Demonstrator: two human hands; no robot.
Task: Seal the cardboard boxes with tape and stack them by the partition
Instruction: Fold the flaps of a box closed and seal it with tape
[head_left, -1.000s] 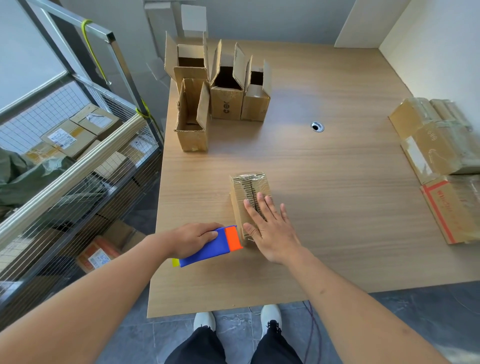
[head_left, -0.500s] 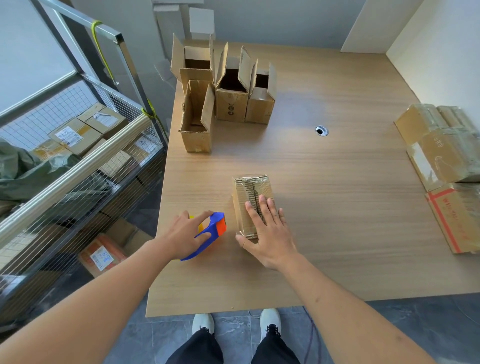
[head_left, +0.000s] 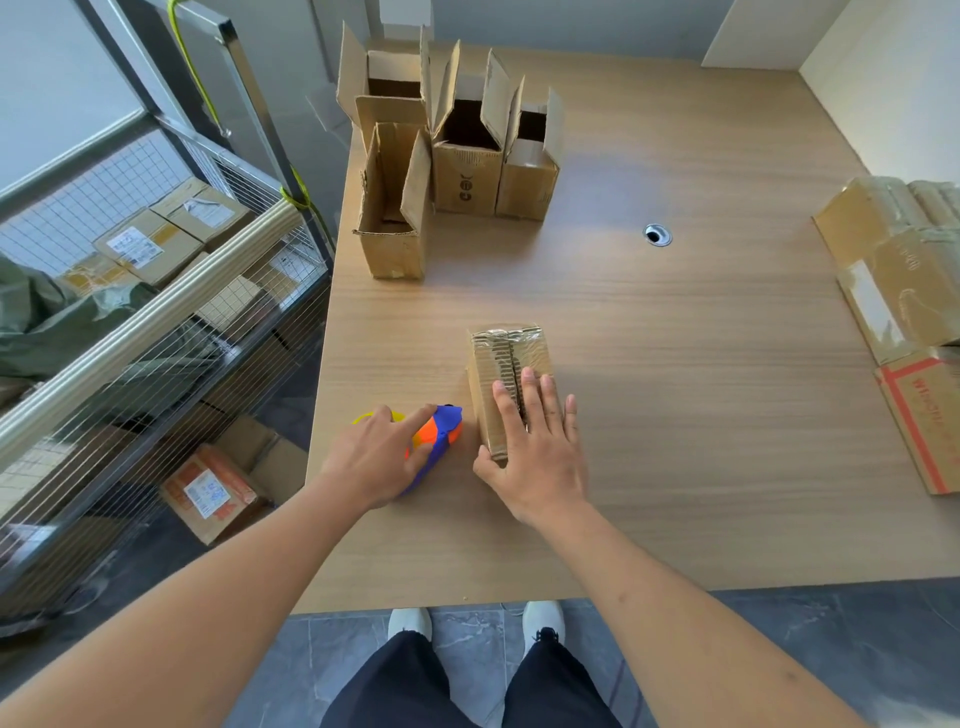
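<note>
Taping looks done on the sealed box (head_left: 511, 384), lying near the tabletop (head_left: 675, 415) front edge. My right hand (head_left: 535, 452) presses it, fingers straight. Left hand (head_left: 379, 457) rests loosely on the tape dispenser (head_left: 439, 436). Next I grip the box and carry it to the taped stack (head_left: 904, 291) at right.

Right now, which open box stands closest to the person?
The lone open box at the table's left edge, in front of the three standing side by side behind it.
</note>
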